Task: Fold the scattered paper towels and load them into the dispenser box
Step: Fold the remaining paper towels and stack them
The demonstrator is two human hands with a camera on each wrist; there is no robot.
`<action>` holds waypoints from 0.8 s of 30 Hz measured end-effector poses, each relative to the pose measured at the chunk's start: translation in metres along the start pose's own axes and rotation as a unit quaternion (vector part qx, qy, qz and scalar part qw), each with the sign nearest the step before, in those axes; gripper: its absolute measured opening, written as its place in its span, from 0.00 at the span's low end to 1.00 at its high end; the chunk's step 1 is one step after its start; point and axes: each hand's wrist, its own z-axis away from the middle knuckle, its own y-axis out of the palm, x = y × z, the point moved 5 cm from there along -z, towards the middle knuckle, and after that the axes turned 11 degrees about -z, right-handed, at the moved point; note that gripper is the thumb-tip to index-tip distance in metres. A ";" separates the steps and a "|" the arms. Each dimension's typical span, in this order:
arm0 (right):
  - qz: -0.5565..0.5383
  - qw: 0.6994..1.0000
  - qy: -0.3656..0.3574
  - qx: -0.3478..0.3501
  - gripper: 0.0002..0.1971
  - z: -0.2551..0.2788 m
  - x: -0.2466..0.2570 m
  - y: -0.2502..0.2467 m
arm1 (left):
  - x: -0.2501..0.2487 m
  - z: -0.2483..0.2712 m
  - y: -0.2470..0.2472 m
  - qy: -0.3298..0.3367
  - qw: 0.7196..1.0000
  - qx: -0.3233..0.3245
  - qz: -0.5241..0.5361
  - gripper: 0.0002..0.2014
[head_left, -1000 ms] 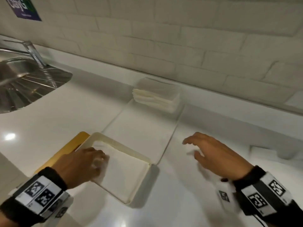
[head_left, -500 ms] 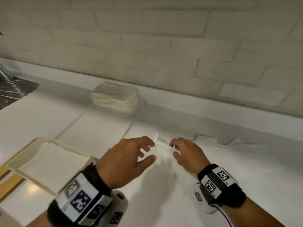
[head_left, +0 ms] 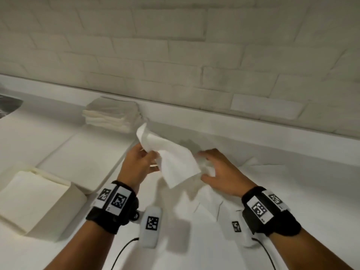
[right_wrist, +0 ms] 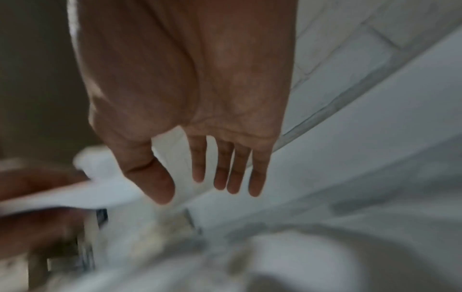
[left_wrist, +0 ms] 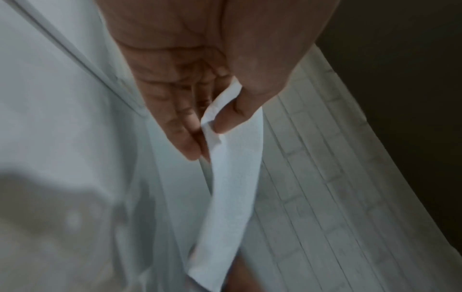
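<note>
My left hand [head_left: 145,162] pinches a white paper towel [head_left: 171,162] between thumb and fingers and holds it lifted above the counter; the left wrist view shows the same towel [left_wrist: 232,187] hanging from that pinch. My right hand [head_left: 210,168] hovers just right of the towel with fingers straight and spread [right_wrist: 225,171], holding nothing. Loose paper towels [head_left: 224,203] lie flat on the counter under the right hand. The cream dispenser box [head_left: 64,209] stands open at the lower left with a folded towel [head_left: 33,195] inside.
A stack of folded towels [head_left: 111,114] sits at the back by the brick wall. A flat white sheet [head_left: 83,152] lies between the stack and the box. The sink's edge [head_left: 7,106] shows at the far left.
My left hand left the box, moved right and picked a towel off the counter, lifting it. The right hand moved left to meet it. The view panned right.
</note>
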 end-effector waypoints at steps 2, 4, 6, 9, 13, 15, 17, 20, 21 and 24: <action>0.146 0.985 0.033 0.082 0.30 0.005 -0.027 0.012 | 0.000 0.001 -0.018 0.018 0.999 -0.008 -0.029 0.14; 0.231 0.962 0.015 0.145 0.31 0.008 -0.037 0.030 | -0.007 0.005 -0.034 0.062 0.988 -0.004 -0.140 0.16; 0.273 0.949 -0.038 0.152 0.32 0.003 -0.031 0.046 | -0.013 0.010 -0.042 0.110 0.960 0.008 -0.256 0.22; 0.325 0.931 -0.104 0.134 0.32 -0.006 -0.008 0.063 | -0.007 0.015 -0.046 0.131 0.939 0.038 -0.317 0.27; 0.378 0.909 -0.108 0.141 0.26 -0.013 0.012 0.082 | 0.009 0.016 -0.061 0.080 0.959 -0.003 -0.270 0.18; 0.367 0.917 -0.094 0.128 0.20 -0.015 0.015 0.086 | 0.016 0.019 -0.065 0.028 0.979 -0.008 -0.201 0.14; 0.357 0.923 -0.077 0.123 0.14 -0.017 0.016 0.089 | 0.025 0.023 -0.068 -0.013 0.989 -0.012 -0.146 0.15; 0.292 0.950 -0.044 0.104 0.07 -0.020 0.021 0.082 | 0.038 0.026 -0.070 -0.039 0.997 -0.032 -0.057 0.14; 0.254 0.962 -0.043 0.088 0.06 -0.020 0.026 0.076 | 0.042 0.027 -0.070 -0.043 0.998 -0.039 -0.027 0.15; 0.041 0.997 -0.058 -0.018 0.05 -0.019 0.045 0.044 | 0.049 0.030 -0.074 -0.030 0.993 -0.090 0.063 0.21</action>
